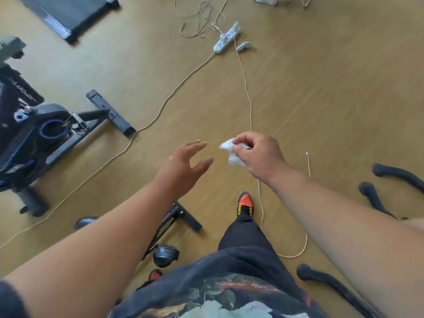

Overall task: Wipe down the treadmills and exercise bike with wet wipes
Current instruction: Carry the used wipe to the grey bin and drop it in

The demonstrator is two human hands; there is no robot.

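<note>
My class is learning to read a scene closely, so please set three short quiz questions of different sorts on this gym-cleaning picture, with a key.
1. True or false: the left hand grips the wet wipe.
2. Which machine lies nearer the power strip? A) treadmill B) exercise bike
3. Fill in: the crumpled wipe is pinched by the ___ hand.

Key: 1 false, its fingers are spread and hold nothing; 2 A; 3 right.
</note>
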